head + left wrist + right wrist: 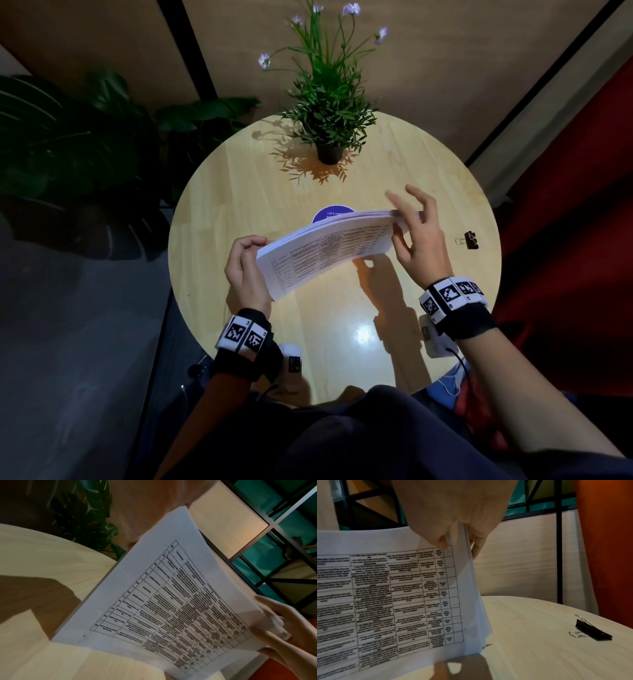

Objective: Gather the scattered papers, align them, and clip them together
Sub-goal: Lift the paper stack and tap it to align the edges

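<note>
A stack of white papers [325,250] with a printed table on the top sheet is held tilted above the round wooden table [342,342]. My left hand [253,250] grips its left end with curled fingers. My right hand [407,226] pinches the right end, the thumb on the printed face and one finger behind, two other fingers spread above the edge. The right wrist view shows the papers [385,595] with sheet edges slightly stepped at the right. A black binder clip [471,240] lies on the table to the right, apart from both hands; the same binder clip [592,631] has its wire handles folded out.
A small potted plant [329,152] with purple flowers stands at the table's far side. A purple round sticker [330,212] lies partly hidden behind the papers. A large leafy plant [68,137] fills the floor at left; a red surface [582,205] borders the right.
</note>
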A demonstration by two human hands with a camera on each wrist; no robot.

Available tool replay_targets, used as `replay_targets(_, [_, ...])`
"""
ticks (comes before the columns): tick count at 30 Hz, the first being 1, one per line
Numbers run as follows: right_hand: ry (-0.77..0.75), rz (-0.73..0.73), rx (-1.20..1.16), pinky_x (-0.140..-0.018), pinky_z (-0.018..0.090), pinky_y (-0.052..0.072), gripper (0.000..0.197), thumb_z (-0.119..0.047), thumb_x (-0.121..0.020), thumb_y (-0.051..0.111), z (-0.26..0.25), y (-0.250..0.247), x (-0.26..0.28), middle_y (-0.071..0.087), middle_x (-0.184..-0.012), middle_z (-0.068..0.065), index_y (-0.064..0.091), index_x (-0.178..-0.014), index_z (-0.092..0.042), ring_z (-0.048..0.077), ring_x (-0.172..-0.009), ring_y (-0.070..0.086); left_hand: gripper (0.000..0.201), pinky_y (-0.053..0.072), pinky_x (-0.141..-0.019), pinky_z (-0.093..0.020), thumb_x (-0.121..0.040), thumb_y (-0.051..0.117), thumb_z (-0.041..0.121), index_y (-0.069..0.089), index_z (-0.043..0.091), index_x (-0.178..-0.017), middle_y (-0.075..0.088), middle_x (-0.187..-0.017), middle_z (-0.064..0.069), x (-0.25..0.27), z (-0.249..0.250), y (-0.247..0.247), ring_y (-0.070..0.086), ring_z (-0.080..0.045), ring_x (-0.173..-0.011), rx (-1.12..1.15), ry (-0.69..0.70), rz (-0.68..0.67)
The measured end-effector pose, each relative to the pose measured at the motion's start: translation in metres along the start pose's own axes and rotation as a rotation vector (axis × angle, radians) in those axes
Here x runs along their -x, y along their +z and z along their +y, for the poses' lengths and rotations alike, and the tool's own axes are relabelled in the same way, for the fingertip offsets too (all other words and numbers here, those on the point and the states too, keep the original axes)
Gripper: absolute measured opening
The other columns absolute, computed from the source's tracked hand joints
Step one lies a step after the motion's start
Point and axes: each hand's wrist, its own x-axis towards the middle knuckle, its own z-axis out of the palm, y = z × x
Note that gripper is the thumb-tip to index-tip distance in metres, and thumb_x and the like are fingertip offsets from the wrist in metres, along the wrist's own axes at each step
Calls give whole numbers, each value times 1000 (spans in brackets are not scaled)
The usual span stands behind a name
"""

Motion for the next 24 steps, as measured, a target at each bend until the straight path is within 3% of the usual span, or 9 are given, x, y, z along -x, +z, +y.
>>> replay_targets(3, [2, -32, -5, -84, 37, 56, 55, -5, -89, 56, 2, -2, -5, 32, -147, 9, 46, -138, -26, 20, -104, 57, 17, 39, -73, -37, -86, 43, 27, 58, 27, -92, 66, -88, 22, 4, 5, 0, 60, -15, -86, -9, 39, -51])
replay_targets(6, [4, -80, 53, -82, 32, 53, 64, -3, -86, 58, 2, -3, -7, 21, -154, 9, 42, -142, -29, 19, -101, 58, 24, 47, -78, -49, -86, 46, 34, 50, 27, -108, 68, -99, 24, 8, 9, -3, 61, -18, -98, -29, 89, -119])
replay_targets(9, [-5, -108, 61, -79, 32, 54, 64, -3, -87, 56, -1, -6, -10, 16, -157, 10, 41, -143, -30, 18, -95, 57, 55, 54, -81, -60, -74, 71, 37, 40, 37, -119, 68, -108, 6, 9, 5, -9, 64, -28, -99, -83, 127, -212])
replay_targets(13, [11, -115, 56, -78, 31, 51, 70, -7, -87, 58, -1, -7, -10, 8, -159, 10, 30, -148, -29, 18, -94, 54, 86, 57, -71, -59, -56, 88, 33, 39, 43, -126, 64, -102, -10, 5, -10, -13, 64, -36, -99, -86, -47, -207])
replay_targets(15, [68, -166, 160, -94, 47, 46, 65, -18, -86, 61, 0, -8, -11, 13, -158, 10, 36, -145, -30, 30, -115, 53, 71, 56, -80, -57, -52, 87, 50, 56, 40, -115, 69, -101, -7, 2, -18, -15, 67, -32, -98, -150, -126, -202])
replay_targets(17, [48, -164, 415, -106, 63, 23, 61, -36, -77, 65, -5, -11, -15, 18, -158, 11, 47, -136, -31, 34, -138, 33, 64, 54, -88, -54, -44, 82, 67, 68, 34, -98, 75, -95, 0, -4, -27, -18, 71, -26, -93, -209, -172, -194])
replay_targets(19, [-73, -216, 528, -107, 70, 7, 63, -41, -70, 71, -21, -16, -27, 31, -155, 8, 54, -130, -31, 30, -146, 21, 48, 54, -88, -54, -55, 83, 55, 71, 29, -94, 76, -93, -1, -3, -14, -12, 72, -26, -92, -240, -90, -249])
replay_targets(22, [-161, -485, 410, -112, 61, 16, 57, -32, -76, 73, -49, -19, -47, 61, -131, 0, 54, -130, -34, 22, -139, 40, 13, 57, -84, -39, -76, 76, 17, 74, 20, -88, 76, -88, -3, 4, 36, 7, 71, -18, -89, -299, 186, -447])
replay_targets(24, [-118, -568, 248, -107, 50, 35, 32, -31, -82, 66, -58, -19, -53, 71, -108, 3, 66, -114, -26, 25, -112, 61, 14, 54, -73, -20, -80, 71, 8, 73, 20, -87, 73, -83, 2, 8, 64, 13, 66, -3, -80, -343, 386, -524])
